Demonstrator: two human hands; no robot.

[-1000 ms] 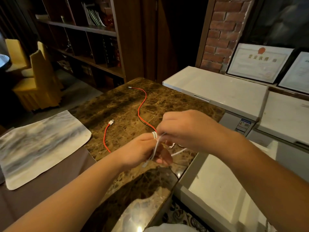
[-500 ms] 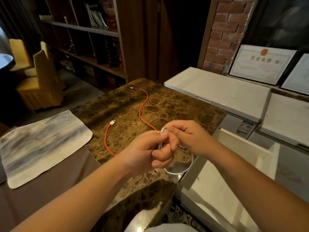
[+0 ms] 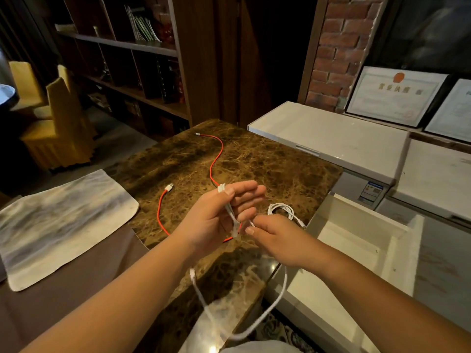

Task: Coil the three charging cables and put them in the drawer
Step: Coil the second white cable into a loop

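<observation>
My left hand pinches a white cable between thumb and fingers, with a few turns wound around them. My right hand grips the same cable just below, and a long loop of it hangs down past the table edge toward my lap. A second white cable, coiled, lies on the marble table just beyond my right hand. A red cable lies uncoiled across the table, partly hidden behind my left hand. The open white drawer is to the right of the table.
A pale cloth mat lies at the left on a brown surface. White chest freezers stand behind the drawer, with framed certificates above. A bookshelf and yellow chairs stand at the back left.
My hands have drawn apart and the left hand has risen. The white cable's loop, small and near the table before, now hangs long below the hands.
</observation>
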